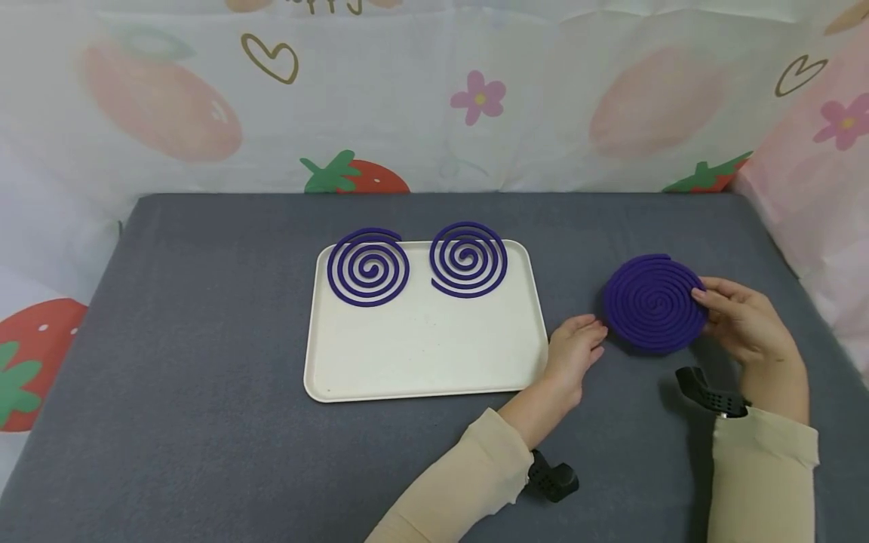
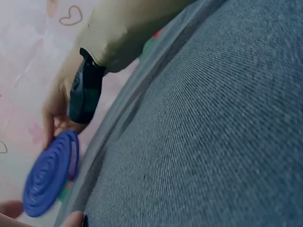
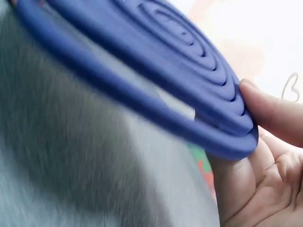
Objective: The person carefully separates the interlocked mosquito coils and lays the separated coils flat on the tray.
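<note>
A tightly wound purple mosquito coil [image 1: 655, 305] is held above the right part of the table. My right hand [image 1: 753, 324] pinches its right edge, thumb on the upper face and fingers underneath. In the right wrist view an outer strand of the coil [image 3: 208, 101] sags apart from the rest. My left hand [image 1: 573, 351] reaches to the coil's left edge with fingers fairly straight; whether it touches is unclear. Two single, loosely spaced mosquito coils, one on the left [image 1: 372, 270] and one on the right [image 1: 466, 258], lie across the back rim of a white tray [image 1: 421, 354].
The tray sits mid-table on a grey cloth [image 1: 204, 339], just left of my left hand. Behind the table hangs a printed curtain [image 1: 543, 128]. Black wrist devices, one left [image 1: 553, 477] and one right [image 1: 713, 392], stick out beside the forearms.
</note>
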`<state>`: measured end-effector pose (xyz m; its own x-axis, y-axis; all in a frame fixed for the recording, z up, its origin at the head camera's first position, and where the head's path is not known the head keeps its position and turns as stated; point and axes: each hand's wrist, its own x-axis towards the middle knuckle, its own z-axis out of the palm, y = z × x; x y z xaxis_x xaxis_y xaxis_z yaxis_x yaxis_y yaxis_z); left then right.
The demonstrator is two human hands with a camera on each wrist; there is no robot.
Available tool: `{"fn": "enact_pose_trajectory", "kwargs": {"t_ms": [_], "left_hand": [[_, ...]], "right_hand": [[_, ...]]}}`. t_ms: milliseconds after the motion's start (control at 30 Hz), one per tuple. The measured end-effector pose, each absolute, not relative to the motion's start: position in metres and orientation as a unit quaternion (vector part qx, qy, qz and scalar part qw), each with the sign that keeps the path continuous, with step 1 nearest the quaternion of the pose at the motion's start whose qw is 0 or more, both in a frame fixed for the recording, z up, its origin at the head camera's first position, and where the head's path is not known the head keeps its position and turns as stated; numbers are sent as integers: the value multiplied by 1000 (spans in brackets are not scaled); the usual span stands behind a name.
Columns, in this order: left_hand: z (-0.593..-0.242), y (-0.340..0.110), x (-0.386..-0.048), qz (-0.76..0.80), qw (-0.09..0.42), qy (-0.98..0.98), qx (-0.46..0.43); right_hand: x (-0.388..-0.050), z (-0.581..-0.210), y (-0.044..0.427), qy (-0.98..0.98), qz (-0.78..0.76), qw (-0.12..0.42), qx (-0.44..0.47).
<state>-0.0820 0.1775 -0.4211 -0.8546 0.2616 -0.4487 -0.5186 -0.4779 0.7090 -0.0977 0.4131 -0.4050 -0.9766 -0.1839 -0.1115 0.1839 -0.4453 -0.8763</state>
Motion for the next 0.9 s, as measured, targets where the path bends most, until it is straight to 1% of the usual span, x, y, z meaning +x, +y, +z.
{"fn": "enact_pose_trajectory", "kwargs": {"t_ms": [167,233,400,767,900], "left_hand": [[-420,170,-86,857,264,436,-75],[-420,167,-88,864,264,426,-54],[-423,153,-96,871,247,423,-44],[-424,111,-112,866,209,451,-58],[-423,98,-116,864,207,455,-52]], "right_hand": [[-98,-394,392,515,-848,113,-53],[-99,-391,381,514,-849,107,-60],[-102,-387,356,530,-841,88,-63],[-116,-383,306,573,-813,94,-47],[-119,-383,294,580,-807,102,-44]]}}
